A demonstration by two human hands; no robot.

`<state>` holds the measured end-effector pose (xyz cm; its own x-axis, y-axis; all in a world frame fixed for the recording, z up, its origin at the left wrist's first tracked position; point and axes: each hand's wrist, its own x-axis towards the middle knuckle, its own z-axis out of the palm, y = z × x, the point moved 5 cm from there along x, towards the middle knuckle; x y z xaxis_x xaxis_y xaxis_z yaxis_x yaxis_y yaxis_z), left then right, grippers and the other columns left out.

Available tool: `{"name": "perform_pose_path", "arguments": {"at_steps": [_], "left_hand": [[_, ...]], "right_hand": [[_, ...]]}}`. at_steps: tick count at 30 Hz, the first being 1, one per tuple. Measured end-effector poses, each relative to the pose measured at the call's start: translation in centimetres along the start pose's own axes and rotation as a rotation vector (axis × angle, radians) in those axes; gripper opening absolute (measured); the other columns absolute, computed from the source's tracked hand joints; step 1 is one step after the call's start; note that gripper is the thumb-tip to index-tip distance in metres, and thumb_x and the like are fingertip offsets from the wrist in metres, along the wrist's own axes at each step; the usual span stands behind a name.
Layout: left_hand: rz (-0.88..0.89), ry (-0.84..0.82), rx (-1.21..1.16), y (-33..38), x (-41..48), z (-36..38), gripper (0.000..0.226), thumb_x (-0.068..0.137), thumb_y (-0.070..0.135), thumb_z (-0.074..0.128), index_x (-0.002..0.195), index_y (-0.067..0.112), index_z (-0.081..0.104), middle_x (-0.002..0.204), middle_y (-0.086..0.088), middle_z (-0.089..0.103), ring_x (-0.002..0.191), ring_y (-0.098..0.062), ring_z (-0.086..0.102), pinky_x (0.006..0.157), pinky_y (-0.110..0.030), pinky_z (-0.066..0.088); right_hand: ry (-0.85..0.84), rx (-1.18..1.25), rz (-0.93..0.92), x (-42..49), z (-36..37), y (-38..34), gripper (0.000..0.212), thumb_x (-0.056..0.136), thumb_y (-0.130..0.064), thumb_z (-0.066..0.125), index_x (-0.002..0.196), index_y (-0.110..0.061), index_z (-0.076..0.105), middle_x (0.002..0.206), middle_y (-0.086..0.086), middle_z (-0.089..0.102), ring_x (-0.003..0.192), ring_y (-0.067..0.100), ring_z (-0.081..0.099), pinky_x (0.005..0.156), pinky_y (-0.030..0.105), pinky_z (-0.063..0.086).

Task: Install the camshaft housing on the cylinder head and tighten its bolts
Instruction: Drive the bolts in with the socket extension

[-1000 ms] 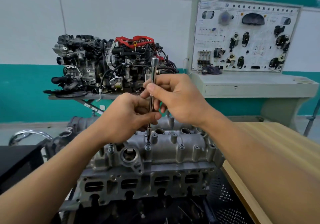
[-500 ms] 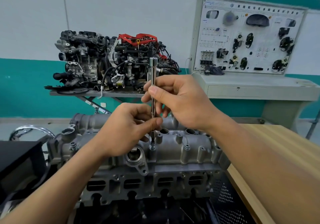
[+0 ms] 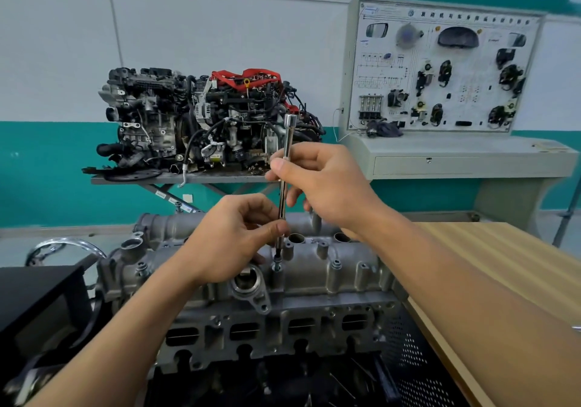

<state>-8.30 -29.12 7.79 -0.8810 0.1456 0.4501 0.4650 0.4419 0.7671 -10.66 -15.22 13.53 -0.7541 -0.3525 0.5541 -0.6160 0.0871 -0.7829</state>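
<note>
Near centre, our right hand (image 3: 320, 186) pinches an upright extension bar (image 3: 282, 202) high up, and our left hand (image 3: 229, 236), at its 7 o'clock, pinches the lower end. The tip meets a bolt (image 3: 277, 262) in the camshaft housing (image 3: 342, 269) atop the cylinder head (image 3: 276, 318) at 6 o'clock. An assembled engine (image 3: 204, 123) stands at 11 o'clock and a training panel (image 3: 440, 70) at 1 o'clock.

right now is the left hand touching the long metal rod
Touching. The head view shows the left hand pinching the rod near its lower end, thumb pressed against it with no gap.

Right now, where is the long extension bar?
Head view, centre: the extension bar stands near upright, right hand pinching above, left hand below, tip on a camshaft housing bolt.
</note>
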Motion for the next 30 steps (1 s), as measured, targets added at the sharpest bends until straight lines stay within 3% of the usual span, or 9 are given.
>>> {"name": "perform_pose_path", "arguments": {"at_steps": [5,8,10,13,16,19,22,25,30], "left_hand": [[-0.017,-0.086,-0.016,-0.5,-0.1,0.3,0.009,0.099,0.013,0.058,0.098,0.012,0.066,0.095,0.001,0.078,0.09,-0.016,0.074,0.062,-0.035,0.062],[0.02,-0.064,-0.003,0.0,0.0,0.4,0.016,0.09,0.026,0.069,0.098,0.011,0.067,0.09,-0.004,0.078,0.083,-0.017,0.074,0.064,-0.035,0.061],[0.028,-0.037,-0.001,0.4,-0.1,0.3,0.027,0.082,0.032,0.074,0.092,0.009,0.066,0.08,-0.004,0.076,0.069,-0.018,0.071,0.059,-0.035,0.059],[0.016,0.007,0.023,0.4,-0.2,0.2,0.028,0.084,0.026,0.077,0.078,0.007,0.059,0.066,-0.003,0.072,0.055,-0.024,0.067,0.055,-0.044,0.056],[-0.003,0.022,0.012,0.4,-0.2,0.0,0.029,0.086,0.024,0.076,0.081,0.001,0.058,0.072,-0.014,0.073,0.061,-0.04,0.07,0.058,-0.054,0.056],[-0.01,0.019,0.011,0.5,-0.3,0.0,0.029,0.087,0.023,0.075,0.082,-0.001,0.058,0.073,-0.017,0.073,0.065,-0.044,0.069,0.06,-0.057,0.056],[-0.022,0.01,0.025,0.4,-0.3,0.0,0.025,0.087,0.021,0.075,0.082,0.001,0.061,0.074,-0.016,0.074,0.07,-0.043,0.07,0.065,-0.056,0.058],[-0.044,-0.016,0.036,0.2,-0.4,0.2,0.02,0.087,0.021,0.075,0.088,0.003,0.065,0.079,-0.011,0.077,0.076,-0.039,0.073,0.07,-0.055,0.059],[-0.047,-0.042,0.038,0.4,-0.4,0.2,0.012,0.087,0.02,0.075,0.089,0.009,0.07,0.081,-0.007,0.078,0.079,-0.044,0.071,0.07,-0.057,0.058]], "right_hand": [[-0.123,-0.064,0.002,-0.2,0.1,-0.5,0.015,0.1,-0.012,0.057,0.094,-0.017,0.07,0.092,-0.002,0.078,0.057,0.012,0.064,0.044,0.017,0.044],[-0.041,-0.083,-0.049,0.0,0.1,-0.7,0.005,0.091,-0.01,0.071,0.086,-0.008,0.069,0.078,0.009,0.076,0.054,0.011,0.062,0.045,0.015,0.044],[0.037,-0.12,-0.092,0.1,-0.1,-0.6,0.016,0.082,-0.014,0.081,0.078,-0.008,0.067,0.07,0.01,0.073,0.053,0.009,0.06,0.051,0.02,0.049],[0.04,-0.115,-0.079,0.2,0.1,-0.5,0.017,0.081,-0.018,0.083,0.085,-0.007,0.07,0.075,0.009,0.072,0.054,0.006,0.059,0.053,0.02,0.05],[-0.078,-0.073,-0.052,0.1,0.3,-0.8,0.008,0.092,-0.013,0.07,0.099,-0.012,0.072,0.084,0.006,0.075,0.055,0.009,0.063,0.046,0.013,0.044],[-0.17,-0.086,-0.057,0.1,0.4,-1.2,0.012,0.097,-0.008,0.062,0.096,-0.016,0.071,0.092,0.003,0.078,0.058,0.011,0.064,0.045,0.014,0.044],[-0.089,-0.099,-0.051,0.2,0.0,-1.2,0.008,0.09,-0.009,0.072,0.084,-0.012,0.067,0.078,0.007,0.076,0.052,0.01,0.061,0.045,0.014,0.045],[0.061,-0.194,-0.075,0.3,-0.9,-0.8,0.025,0.079,-0.021,0.085,0.073,-0.014,0.062,0.065,0.006,0.067,0.049,0.01,0.057,0.048,0.02,0.047],[-0.087,-0.097,0.01,0.1,-0.8,-0.4,0.014,0.093,-0.019,0.07,0.104,-0.01,0.069,0.088,0.005,0.075,0.057,0.013,0.062,0.047,0.017,0.045]]}}
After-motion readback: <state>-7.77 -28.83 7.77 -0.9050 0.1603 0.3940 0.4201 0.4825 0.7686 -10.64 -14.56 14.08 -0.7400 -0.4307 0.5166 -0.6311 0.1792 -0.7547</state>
